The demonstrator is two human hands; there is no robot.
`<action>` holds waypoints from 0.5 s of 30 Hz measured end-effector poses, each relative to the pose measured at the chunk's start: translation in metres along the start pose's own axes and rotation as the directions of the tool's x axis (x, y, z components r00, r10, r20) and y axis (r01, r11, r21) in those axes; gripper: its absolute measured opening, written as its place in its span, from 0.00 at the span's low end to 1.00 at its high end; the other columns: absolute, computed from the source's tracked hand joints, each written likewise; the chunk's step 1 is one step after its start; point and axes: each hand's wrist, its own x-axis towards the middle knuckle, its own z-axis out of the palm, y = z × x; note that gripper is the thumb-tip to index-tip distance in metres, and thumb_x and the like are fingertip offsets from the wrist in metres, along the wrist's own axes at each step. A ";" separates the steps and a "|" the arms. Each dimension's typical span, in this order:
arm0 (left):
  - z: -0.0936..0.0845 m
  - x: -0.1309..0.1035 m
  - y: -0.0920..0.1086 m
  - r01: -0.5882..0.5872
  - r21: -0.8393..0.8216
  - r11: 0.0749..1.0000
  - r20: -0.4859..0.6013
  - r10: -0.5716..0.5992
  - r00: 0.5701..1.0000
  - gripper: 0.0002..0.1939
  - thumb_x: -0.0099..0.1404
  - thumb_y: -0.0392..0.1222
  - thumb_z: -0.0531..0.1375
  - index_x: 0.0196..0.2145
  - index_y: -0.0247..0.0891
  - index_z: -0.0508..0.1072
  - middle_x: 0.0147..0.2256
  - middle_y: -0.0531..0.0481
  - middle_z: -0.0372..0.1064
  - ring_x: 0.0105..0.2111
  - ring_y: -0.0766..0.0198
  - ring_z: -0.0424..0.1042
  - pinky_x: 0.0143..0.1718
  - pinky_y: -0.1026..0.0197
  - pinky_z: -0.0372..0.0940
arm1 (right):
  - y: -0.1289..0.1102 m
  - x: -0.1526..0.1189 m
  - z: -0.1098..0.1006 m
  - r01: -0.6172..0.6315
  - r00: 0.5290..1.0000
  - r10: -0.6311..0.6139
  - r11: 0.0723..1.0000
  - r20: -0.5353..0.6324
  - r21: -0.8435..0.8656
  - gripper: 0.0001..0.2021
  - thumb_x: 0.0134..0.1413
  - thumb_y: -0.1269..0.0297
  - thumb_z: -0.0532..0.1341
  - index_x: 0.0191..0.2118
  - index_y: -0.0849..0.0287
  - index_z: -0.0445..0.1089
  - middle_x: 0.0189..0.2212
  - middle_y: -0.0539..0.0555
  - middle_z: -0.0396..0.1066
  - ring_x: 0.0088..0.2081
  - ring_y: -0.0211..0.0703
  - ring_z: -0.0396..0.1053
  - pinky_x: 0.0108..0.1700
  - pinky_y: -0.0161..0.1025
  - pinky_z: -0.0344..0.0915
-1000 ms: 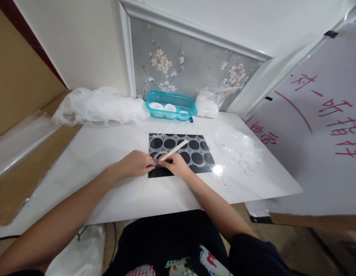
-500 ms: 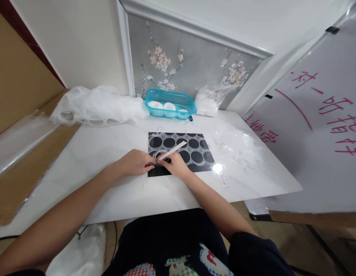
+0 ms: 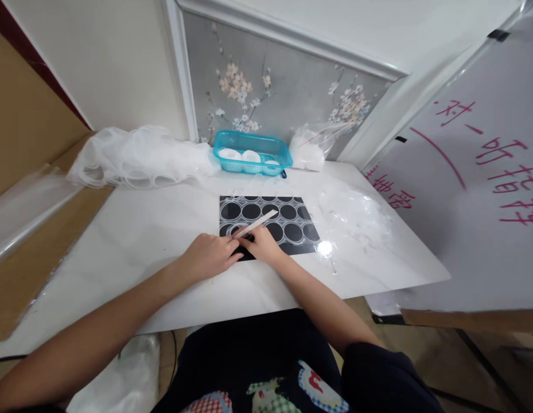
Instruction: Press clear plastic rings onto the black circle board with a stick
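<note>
1. Around the middle of the frame, just left of centre, both hands are busy at the lower left of a black sheet [image 3: 293, 232] patterned with ringed circles, flat on the white table [image 3: 137, 223].
2. Right hand [image 3: 261, 244]: looks like a narrow pinch on a white strip [image 3: 261, 219], which slants up and right over the sheet.
3. Left hand [image 3: 211, 254]: fingers nearly together, tips by the strip's lower end. Can't tell if they're gripping anything, sorry.
4. Step in hand, my guess: fine fingertip work at that lower end. Detail's hidden by the fingers.
5. Next move, I'd say, calls for a light pinch and a steady strip, without dragging the sheet.
6. Other stuff: blue tray [image 3: 249, 168] with white round pieces [image 3: 251, 156], upper centre; crinkly clear plastic [image 3: 365, 218], right of centre.
</note>
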 end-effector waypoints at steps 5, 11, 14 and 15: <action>0.008 -0.003 0.006 0.029 0.055 0.998 -0.003 -0.029 1.000 0.18 0.73 0.50 0.51 0.43 0.35 0.74 0.34 0.41 0.77 0.33 0.52 0.77 0.29 0.58 0.59 | 0.002 0.000 0.001 -0.011 1.000 0.011 1.000 -0.004 -0.003 0.07 0.55 0.73 0.63 0.34 0.56 0.79 0.36 0.51 0.80 0.41 0.45 0.77 0.47 0.40 0.69; 0.006 -0.004 0.012 0.062 0.086 0.994 0.039 -0.065 0.997 0.21 0.74 0.50 0.50 0.49 0.31 0.72 0.32 0.38 0.76 0.34 0.47 0.77 0.30 0.56 0.61 | 0.003 0.001 0.001 -0.012 1.000 0.012 1.000 -0.011 0.002 0.08 0.54 0.73 0.63 0.34 0.56 0.79 0.36 0.52 0.80 0.41 0.45 0.77 0.47 0.40 0.69; 0.008 -0.004 0.012 0.074 0.074 0.995 0.034 -0.077 0.996 0.21 0.73 0.51 0.51 0.50 0.31 0.72 0.32 0.38 0.76 0.34 0.48 0.77 0.30 0.57 0.61 | 0.004 0.001 0.001 -0.013 1.000 0.013 1.000 -0.013 0.013 0.08 0.54 0.74 0.63 0.34 0.56 0.80 0.36 0.52 0.80 0.41 0.44 0.77 0.47 0.40 0.69; 0.009 -0.004 0.012 0.072 0.071 0.995 0.032 -0.074 0.997 0.21 0.73 0.51 0.51 0.49 0.32 0.72 0.33 0.38 0.76 0.34 0.48 0.77 0.30 0.57 0.61 | 0.004 0.001 0.001 -0.013 1.000 0.014 1.000 -0.013 0.014 0.08 0.54 0.74 0.63 0.34 0.56 0.80 0.35 0.51 0.80 0.40 0.44 0.77 0.46 0.40 0.69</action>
